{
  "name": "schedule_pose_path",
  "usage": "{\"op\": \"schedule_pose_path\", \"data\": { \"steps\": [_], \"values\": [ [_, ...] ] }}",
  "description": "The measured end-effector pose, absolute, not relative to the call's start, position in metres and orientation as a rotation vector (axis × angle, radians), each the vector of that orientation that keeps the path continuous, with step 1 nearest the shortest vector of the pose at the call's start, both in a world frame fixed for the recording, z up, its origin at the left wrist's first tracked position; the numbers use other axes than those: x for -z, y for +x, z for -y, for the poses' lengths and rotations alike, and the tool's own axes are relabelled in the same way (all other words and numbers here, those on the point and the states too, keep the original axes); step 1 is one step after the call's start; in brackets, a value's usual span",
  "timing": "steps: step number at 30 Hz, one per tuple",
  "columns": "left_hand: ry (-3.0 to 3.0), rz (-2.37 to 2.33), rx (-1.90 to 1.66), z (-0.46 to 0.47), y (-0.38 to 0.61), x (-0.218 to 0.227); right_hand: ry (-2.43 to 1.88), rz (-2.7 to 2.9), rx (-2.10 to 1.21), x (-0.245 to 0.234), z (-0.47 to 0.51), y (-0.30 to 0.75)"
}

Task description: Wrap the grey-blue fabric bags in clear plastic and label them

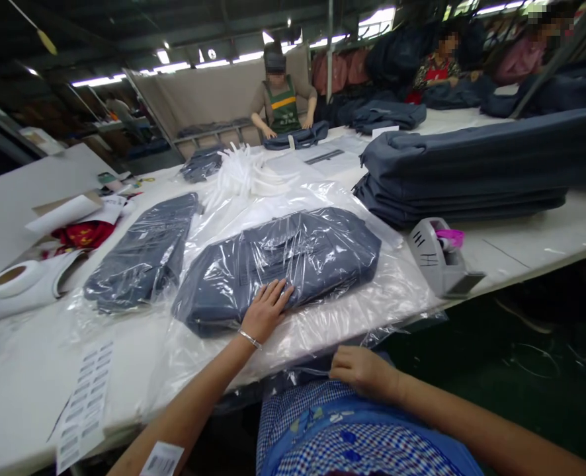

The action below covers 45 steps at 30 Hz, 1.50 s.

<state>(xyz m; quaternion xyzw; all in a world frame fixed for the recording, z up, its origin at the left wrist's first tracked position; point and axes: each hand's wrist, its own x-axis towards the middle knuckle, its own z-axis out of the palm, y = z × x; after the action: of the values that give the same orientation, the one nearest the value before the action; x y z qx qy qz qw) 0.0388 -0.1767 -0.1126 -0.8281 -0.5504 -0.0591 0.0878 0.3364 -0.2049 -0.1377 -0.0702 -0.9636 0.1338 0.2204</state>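
Note:
A folded dark blue garment in a clear plastic bag (283, 264) lies on the white table (521, 244) in front of me. My left hand (267, 311) rests flat on its near edge, fingers stretched out, a thin bracelet on the wrist. My right hand (360, 370) is below the table edge near my lap, fingers curled round the hanging end of the plastic bag. A second bagged dark garment (144, 251) lies to the left.
A grey tape dispenser (439, 258) stands near the table's right edge. A stack of folded dark garments (476, 172) is behind it. A label sheet (87, 396), a white roll (15, 281) and white strips (246, 175) lie around. Other people work at the far end.

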Motion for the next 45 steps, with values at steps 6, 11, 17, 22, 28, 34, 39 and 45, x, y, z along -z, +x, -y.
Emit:
{"op": "schedule_pose_path", "data": {
  "steps": [6, 11, 17, 22, 28, 34, 39, 45],
  "values": [
    [-2.38, 1.619, 0.2, 0.187, 0.044, 0.123, -0.356, 2.552, -0.116, 0.095, 0.166, 0.324],
    [-2.372, 1.586, 0.176, 0.188, 0.042, 0.116, -0.774, 2.58, 0.183, 0.086, 0.075, 0.325],
    [-2.118, 1.74, 0.195, 0.215, 0.012, 0.113, -0.957, 2.469, 0.265, 0.12, 0.037, 0.368],
    [-2.047, 1.747, 0.269, 0.231, -0.008, 0.128, -0.904, 2.427, 0.272, 0.144, 0.028, 0.399],
    [-2.095, 1.667, 0.224, 0.235, -0.009, 0.137, -0.869, 2.481, 0.231, 0.123, 0.054, 0.402],
    [-2.061, 1.641, 0.15, 0.234, -0.003, 0.136, -0.658, 2.429, 0.209, 0.064, 0.076, 0.331],
    [-2.084, 1.693, 0.156, 0.239, 0.007, 0.118, -0.879, 2.417, 0.252, 0.08, 0.031, 0.288],
    [-2.109, 1.734, 0.299, 0.235, -0.006, 0.071, -0.974, 2.454, 0.29, 0.128, 0.026, 0.305]
  ]
}}
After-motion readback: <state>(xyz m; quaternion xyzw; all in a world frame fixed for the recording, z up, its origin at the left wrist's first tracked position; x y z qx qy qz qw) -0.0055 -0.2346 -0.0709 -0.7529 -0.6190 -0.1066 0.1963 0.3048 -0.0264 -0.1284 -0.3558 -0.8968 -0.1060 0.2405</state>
